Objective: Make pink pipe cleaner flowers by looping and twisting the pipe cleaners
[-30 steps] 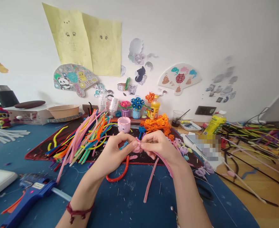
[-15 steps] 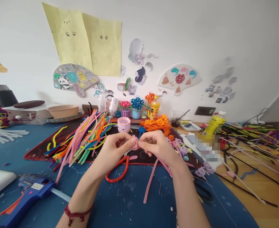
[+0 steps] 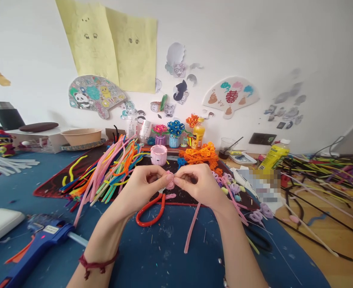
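Observation:
Between my hands is a small pink pipe-cleaner flower (image 3: 170, 181), its loops partly hidden by fingers. My left hand (image 3: 149, 182) pinches it from the left with thumb and forefinger. From the other side my right hand (image 3: 196, 182) grips its edge the same way. A pink pipe cleaner (image 3: 191, 232) extends down below my right hand; whether it joins the flower I cannot tell. Red-handled scissors (image 3: 148, 221) lie just under my hands, beside a short pink piece (image 3: 171, 196). A pink cup (image 3: 159, 155) made of pipe cleaners stands behind them.
A bundle of colourful pipe cleaners (image 3: 104, 172) lies left, with a blue glue gun (image 3: 41, 248) nearer. Orange pipe-cleaner pieces (image 3: 202, 155) and lilac flowers (image 3: 260, 213) lie right. Finished flower pots (image 3: 174, 140) and a juice bottle (image 3: 198, 135) line the back. A yellow bottle (image 3: 274, 156) leans right.
The view has shifted slightly, so the scene sits a little further right. Both hands keep their pinch on the pink flower, with only slight finger movement.

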Demonstrator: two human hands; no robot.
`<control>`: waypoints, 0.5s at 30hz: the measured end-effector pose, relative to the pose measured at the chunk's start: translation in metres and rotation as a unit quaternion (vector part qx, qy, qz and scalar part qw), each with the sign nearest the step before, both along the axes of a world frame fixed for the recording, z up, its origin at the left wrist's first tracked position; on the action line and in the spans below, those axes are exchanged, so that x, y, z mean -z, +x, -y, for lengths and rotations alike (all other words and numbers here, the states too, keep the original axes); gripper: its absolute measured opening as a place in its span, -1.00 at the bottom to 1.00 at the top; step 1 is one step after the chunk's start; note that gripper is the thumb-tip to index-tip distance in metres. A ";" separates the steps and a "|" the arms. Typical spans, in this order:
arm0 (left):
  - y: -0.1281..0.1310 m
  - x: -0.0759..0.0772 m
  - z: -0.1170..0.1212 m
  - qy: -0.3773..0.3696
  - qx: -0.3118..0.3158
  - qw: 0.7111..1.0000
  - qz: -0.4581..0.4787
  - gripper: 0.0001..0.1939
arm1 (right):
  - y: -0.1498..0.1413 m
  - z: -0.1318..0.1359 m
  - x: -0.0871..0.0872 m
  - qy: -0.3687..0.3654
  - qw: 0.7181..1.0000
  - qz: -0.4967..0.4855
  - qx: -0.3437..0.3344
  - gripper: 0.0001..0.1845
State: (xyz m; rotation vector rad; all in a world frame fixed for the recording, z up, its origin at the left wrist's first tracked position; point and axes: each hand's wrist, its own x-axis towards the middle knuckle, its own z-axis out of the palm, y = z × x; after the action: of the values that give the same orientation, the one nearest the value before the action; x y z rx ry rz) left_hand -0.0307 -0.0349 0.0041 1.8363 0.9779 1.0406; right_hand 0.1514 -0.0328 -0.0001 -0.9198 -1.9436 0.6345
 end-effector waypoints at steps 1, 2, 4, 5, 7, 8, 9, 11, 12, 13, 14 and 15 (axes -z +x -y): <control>0.000 0.000 0.000 0.002 -0.001 1.000 -0.003 -0.74 | 0.000 0.000 0.000 0.011 1.000 0.006 0.005 -0.83; -0.001 0.001 -0.001 0.003 -0.003 1.000 -0.007 -0.72 | 0.000 0.000 0.001 0.019 1.000 0.010 0.010 -0.83; -0.001 0.001 -0.001 0.006 -0.011 1.000 -0.018 -0.68 | -0.001 0.001 0.002 0.033 0.999 0.013 0.016 -0.84; -0.001 0.001 -0.001 0.007 -0.015 1.000 -0.022 -0.66 | -0.001 0.000 0.003 0.040 0.999 0.014 0.019 -0.84; -0.002 0.001 -0.001 0.008 -0.019 0.999 -0.025 -0.65 | -0.002 0.000 0.004 0.052 0.998 0.016 0.023 -0.83; -0.002 0.001 -0.001 0.008 -0.019 0.999 -0.025 -0.65 | -0.002 0.000 0.004 0.057 0.998 0.018 0.024 -0.83; -0.002 0.001 -0.001 0.009 -0.019 1.000 -0.024 -0.66 | -0.003 -0.001 0.004 0.063 0.998 0.020 0.024 -0.83; -0.002 0.001 -0.002 0.009 -0.017 1.000 -0.022 -0.69 | -0.003 -0.001 0.003 0.072 0.997 0.024 0.025 -0.82; -0.002 0.001 -0.002 0.009 -0.017 1.000 -0.022 -0.70 | -0.003 0.000 0.003 0.075 0.996 0.027 0.027 -0.82; -0.002 0.002 -0.002 0.009 -0.018 1.000 -0.022 -0.71 | -0.003 0.000 0.003 0.079 0.996 0.030 0.029 -0.82; -0.002 0.002 -0.003 0.009 -0.018 1.000 -0.022 -0.71 | -0.004 0.000 0.003 0.082 0.996 0.034 0.030 -0.82; -0.002 0.002 -0.003 0.008 -0.018 1.000 -0.022 -0.71 | -0.004 0.001 0.002 0.084 0.995 0.037 0.031 -0.81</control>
State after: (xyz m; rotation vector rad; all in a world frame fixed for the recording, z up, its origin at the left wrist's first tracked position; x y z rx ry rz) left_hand -0.0326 -0.0320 0.0020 1.8682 1.0349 1.0369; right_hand 0.1477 -0.0337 -0.0025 -0.9048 -1.9908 0.3984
